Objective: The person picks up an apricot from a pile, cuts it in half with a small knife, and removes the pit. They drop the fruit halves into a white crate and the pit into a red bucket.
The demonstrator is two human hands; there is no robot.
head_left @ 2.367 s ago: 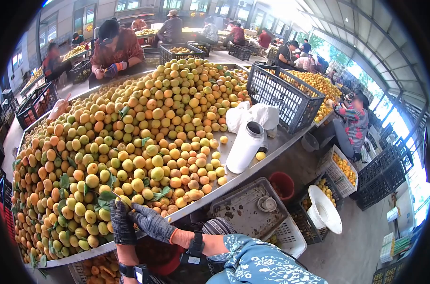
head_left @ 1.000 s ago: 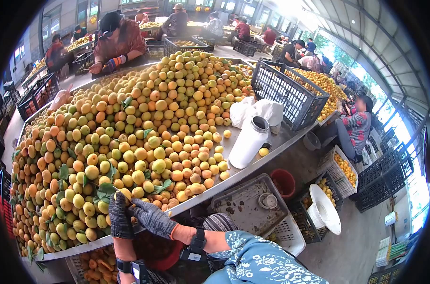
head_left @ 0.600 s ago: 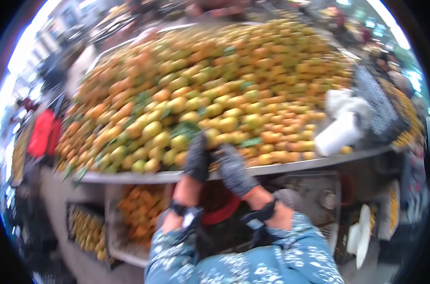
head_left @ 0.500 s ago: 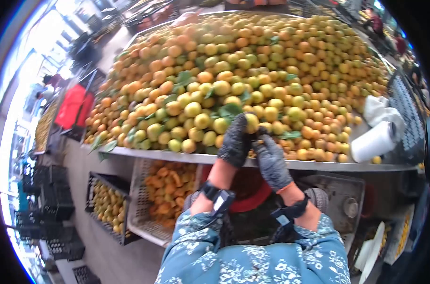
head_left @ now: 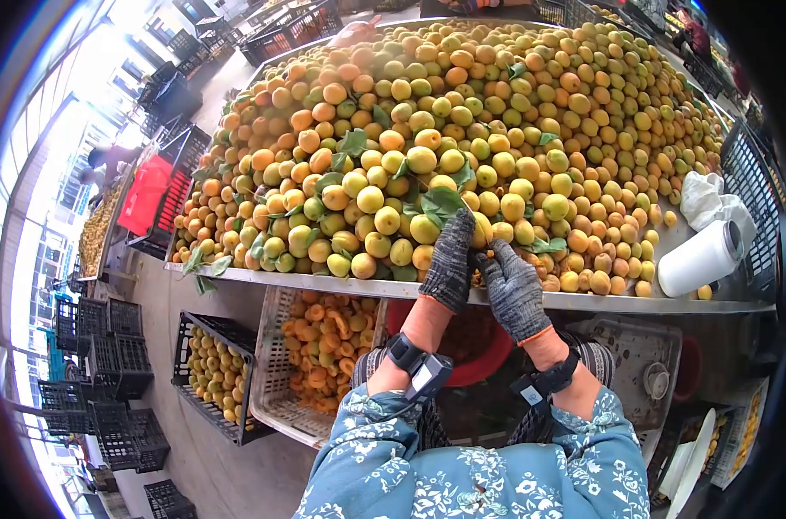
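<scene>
My left hand (head_left: 450, 264), in a dark grey knitted glove, is closed around a yellow apricot (head_left: 482, 232) at the front edge of the pile. Beside it, my right hand (head_left: 516, 294) wears the same kind of glove and has its fingers bent together against the apricot's lower side. Whatever is between those fingers is hidden. Behind both hands rises a big heap of apricots (head_left: 497, 104), yellow to orange, with green leaves (head_left: 442, 204) among them. The heap lies on a metal-edged table (head_left: 358, 288).
Below the table stand a white crate (head_left: 268, 381) of split apricots, a black crate (head_left: 248, 415) of whole ones, a red basin (head_left: 488, 363) and a grey tray (head_left: 622, 324). A white canister (head_left: 700, 259) and a white bag (head_left: 713, 203) lie at the right.
The view has shifted slightly, so the scene sits a little further right. My left hand still holds the apricot, and my right fingers stay close to its underside.
</scene>
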